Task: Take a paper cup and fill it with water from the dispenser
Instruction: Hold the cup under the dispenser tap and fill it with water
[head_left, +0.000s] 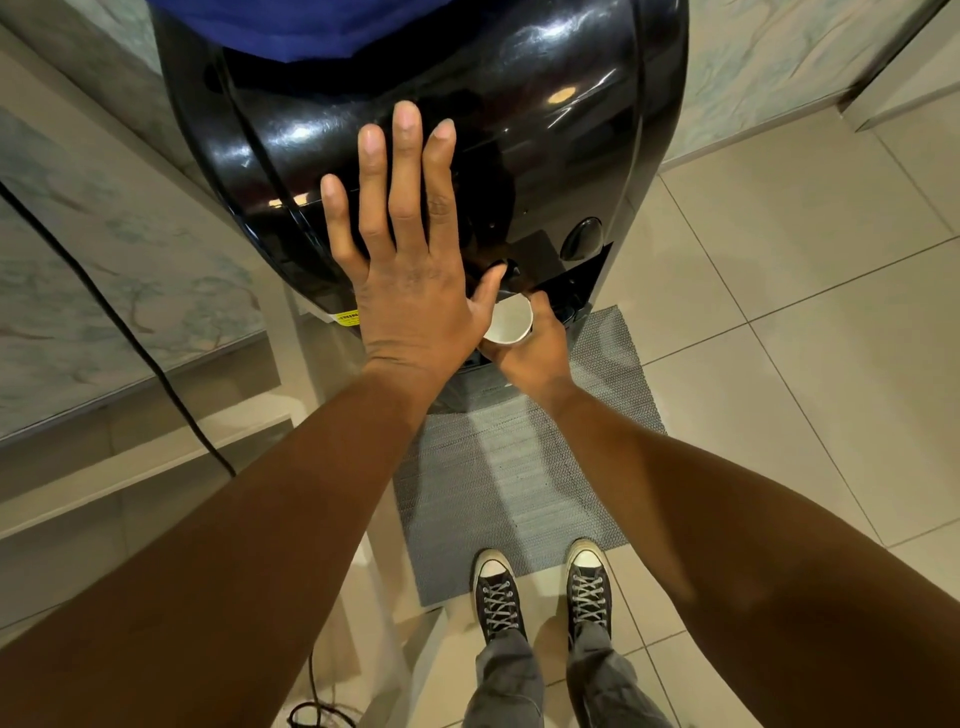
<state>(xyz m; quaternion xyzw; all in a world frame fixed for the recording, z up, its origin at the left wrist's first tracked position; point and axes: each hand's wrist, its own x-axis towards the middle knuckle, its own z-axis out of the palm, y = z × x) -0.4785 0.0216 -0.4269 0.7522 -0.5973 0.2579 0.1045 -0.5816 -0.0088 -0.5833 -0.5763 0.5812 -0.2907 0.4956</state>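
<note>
At the front lip of the black water dispenser (415, 130), both hands are up against the machine. Left hand (410, 280): flat, fingers spread and extended over the glossy curved top of the dispenser, gripping nothing; thumb reaches right toward a dark button or tap at the dispenser's front edge, contact not resolvable. Right hand (535, 348): wrapped around a white paper cup (508, 322), fingers closed on its wall from below and the right. Cup sits just beneath the dispenser's front overhang, mouth up and tilted slightly toward the camera; interior looks pale, water level cannot be read. A second oval button (582, 238) lies right of the left thumb, near the dispenser's right front corner.

Clearances, all relative to the dispenser: left side is tight, a patterned wall panel (78, 249) and a white shelf frame (291, 374) close beside it, with a black cable (130, 332) running down across the panel. Right side is open tiled floor (779, 260). In front of its base lies a grey woven mat (509, 467); the person's two black lace-up sneakers (540, 592) stand at the mat's near edge. A blue cover (311, 26) caps the dispenser's top at the frame edge.
</note>
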